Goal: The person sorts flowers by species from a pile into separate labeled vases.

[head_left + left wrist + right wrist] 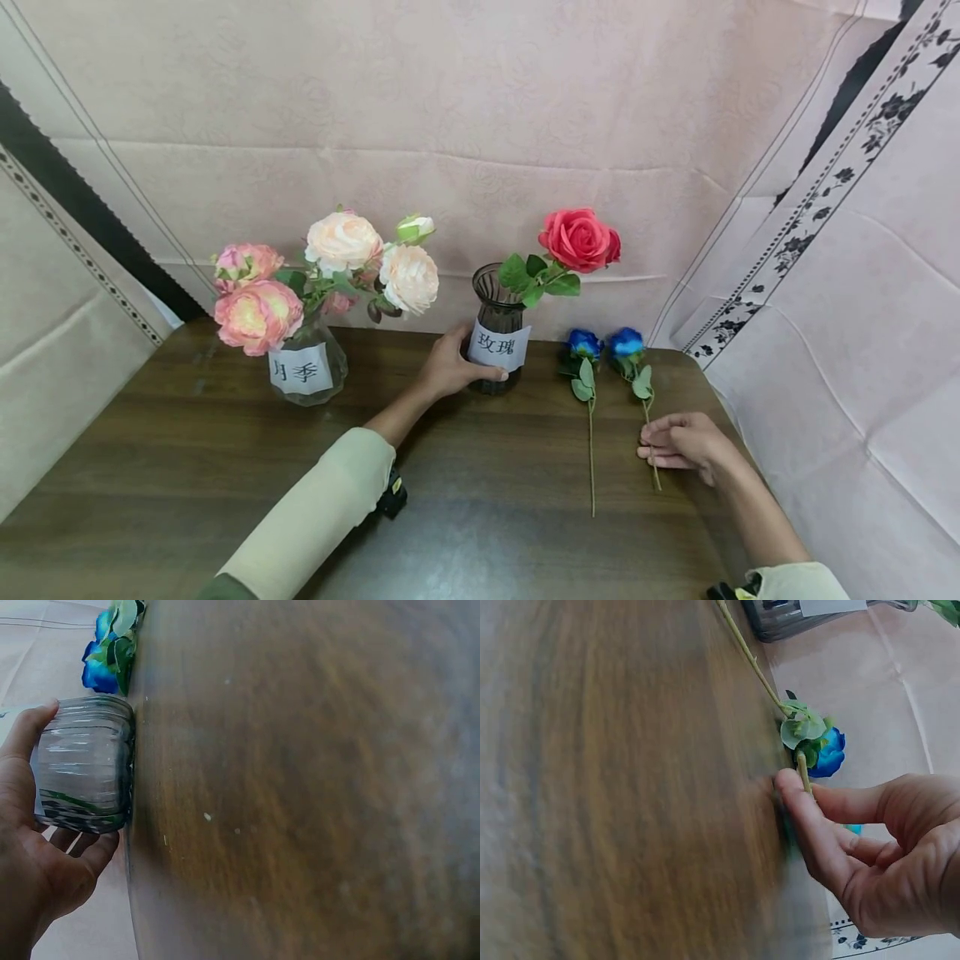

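Note:
My left hand (452, 367) grips the lower body of a dark ribbed glass vase (498, 315), thumb across its front. The vase stands upright with a white label, and a red rose (579, 240) leans out of it to the right. In the left wrist view, fingers and thumb lie round the glass (82, 765). On the right, my right hand (693, 446) pinches the lower stem of a blue rose (626, 342); the stem end (803, 771) pokes out past the fingertips in the right wrist view. Another blue rose (583, 343) lies just left of it on the table.
A clear glass vase (330, 367) of pink and cream flowers (343, 240), also labelled, stands at the left. Everything is on a brown wooden table (480, 517). Pale cloth (480, 92) hangs close behind the table's back edge and along both sides.

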A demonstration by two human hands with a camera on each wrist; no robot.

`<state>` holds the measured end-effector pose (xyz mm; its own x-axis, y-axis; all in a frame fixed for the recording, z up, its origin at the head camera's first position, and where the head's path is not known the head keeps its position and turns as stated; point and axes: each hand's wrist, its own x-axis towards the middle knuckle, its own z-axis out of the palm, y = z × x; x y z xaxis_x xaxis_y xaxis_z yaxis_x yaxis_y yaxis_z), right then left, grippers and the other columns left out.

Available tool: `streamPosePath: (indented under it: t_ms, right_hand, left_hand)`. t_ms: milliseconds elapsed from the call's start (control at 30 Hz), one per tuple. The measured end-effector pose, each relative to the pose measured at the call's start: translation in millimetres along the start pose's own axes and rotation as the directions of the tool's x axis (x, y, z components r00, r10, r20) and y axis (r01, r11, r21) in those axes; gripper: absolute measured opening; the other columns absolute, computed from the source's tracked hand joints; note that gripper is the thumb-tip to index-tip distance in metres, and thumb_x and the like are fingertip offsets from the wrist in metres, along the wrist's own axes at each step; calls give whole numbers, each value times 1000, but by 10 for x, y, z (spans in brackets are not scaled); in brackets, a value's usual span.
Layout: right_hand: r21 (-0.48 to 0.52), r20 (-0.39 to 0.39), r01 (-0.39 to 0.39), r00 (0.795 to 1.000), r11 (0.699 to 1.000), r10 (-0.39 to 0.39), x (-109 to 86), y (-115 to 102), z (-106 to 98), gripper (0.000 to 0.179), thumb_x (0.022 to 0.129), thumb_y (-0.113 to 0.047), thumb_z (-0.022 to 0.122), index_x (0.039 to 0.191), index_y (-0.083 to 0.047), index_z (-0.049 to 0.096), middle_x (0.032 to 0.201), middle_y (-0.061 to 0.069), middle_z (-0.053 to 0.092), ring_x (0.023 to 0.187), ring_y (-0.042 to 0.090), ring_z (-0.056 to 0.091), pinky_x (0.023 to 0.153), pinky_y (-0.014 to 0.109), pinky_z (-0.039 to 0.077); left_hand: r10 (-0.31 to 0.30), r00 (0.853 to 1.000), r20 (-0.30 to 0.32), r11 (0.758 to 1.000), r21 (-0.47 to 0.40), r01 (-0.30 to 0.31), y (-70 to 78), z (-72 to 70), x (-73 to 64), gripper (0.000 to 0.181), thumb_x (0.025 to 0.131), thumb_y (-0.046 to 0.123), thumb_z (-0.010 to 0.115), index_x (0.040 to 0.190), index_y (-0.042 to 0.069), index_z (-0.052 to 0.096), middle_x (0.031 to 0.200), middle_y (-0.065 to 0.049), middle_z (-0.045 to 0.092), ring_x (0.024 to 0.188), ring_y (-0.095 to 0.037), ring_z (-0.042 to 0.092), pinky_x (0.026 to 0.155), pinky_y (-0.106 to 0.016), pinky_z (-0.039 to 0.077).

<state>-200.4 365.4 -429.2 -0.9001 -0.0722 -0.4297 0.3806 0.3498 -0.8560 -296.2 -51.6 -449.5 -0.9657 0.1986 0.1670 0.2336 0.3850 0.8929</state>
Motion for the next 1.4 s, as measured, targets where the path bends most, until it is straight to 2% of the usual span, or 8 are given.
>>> streamPosePath:
  t_ms: [133, 267, 400, 567, 733, 1000, 1200, 1400]
  right_hand:
    - [141, 22, 21, 999, 990, -25, -20, 34, 4, 21, 110, 8, 61, 128, 17, 63, 99, 4, 81, 88, 13, 84, 83, 30, 71]
    - [279, 20, 69, 997, 958, -78, -25, 42, 47, 24, 110, 10, 60, 132, 17, 59, 104, 6, 81, 93, 15, 85, 89, 33, 71]
    - [357, -2, 113, 993, 927, -120, -18, 15, 118, 31, 110, 9, 60, 139, 18, 52, 107, 9, 79, 97, 17, 86, 94, 34, 70]
    - [437, -45, 158, 987, 886, -154, 13, -66, 186, 14, 111, 8, 61, 124, 4, 66, 106, 9, 82, 99, 17, 86, 95, 34, 69]
    - [537, -96, 231, 972, 811, -213, 43, -184, 234, 24, 112, 7, 61, 105, -11, 76, 101, 6, 85, 100, 18, 86, 95, 34, 69]
    - [675, -207, 333, 942, 658, -264, 80, -414, 374, 22, 108, 9, 65, 101, -6, 80, 99, 7, 85, 100, 22, 87, 96, 38, 69]
    - [710, -321, 403, 915, 578, -244, 120, -629, 518, 12, 107, 8, 68, 104, -1, 74, 97, 10, 85, 98, 22, 87, 93, 37, 70]
    - [727, -383, 460, 888, 510, -255, 151, -882, 647, 12, 108, 8, 66, 104, 0, 74, 95, 13, 83, 99, 24, 88, 96, 38, 69]
  left_hand:
    - [2, 1000, 7, 1000, -7, -2, 8, 7, -6, 91, 79, 32, 105, 156, 11, 60, 147, -12, 72, 136, -34, 70, 118, -55, 57]
    - [1, 1000, 6, 1000, -10, -1, 15, 7, -11, 91, 79, 32, 105, 156, 10, 61, 146, -12, 73, 136, -34, 70, 118, -55, 58]
    - [1, 1000, 3, 1000, -9, -1, 15, 7, -12, 91, 79, 33, 106, 155, 11, 61, 146, -12, 73, 135, -34, 70, 118, -55, 57]
    - [-1, 1000, 3, 1000, 0, 1, 11, 8, -8, 91, 79, 33, 106, 155, 10, 61, 146, -12, 73, 135, -34, 70, 118, -55, 58]
    - [-9, 1000, -3, 1000, 13, 9, 5, 8, 1, 93, 79, 34, 106, 157, 10, 60, 147, -12, 72, 136, -34, 70, 118, -55, 57]
    - [-2, 1000, -3, 1000, 25, 2, 7, -7, -1, 92, 79, 35, 105, 156, 10, 61, 146, -12, 73, 134, -33, 71, 116, -54, 58]
    - [2, 1000, -9, 1000, 19, -2, -7, -11, 0, 93, 78, 35, 106, 156, 9, 61, 142, -13, 75, 128, -33, 73, 111, -53, 62]
    - [26, 999, -18, 999, 33, -26, -14, -14, 7, 94, 77, 34, 106, 156, 9, 62, 145, -13, 74, 134, -34, 70, 119, -53, 57]
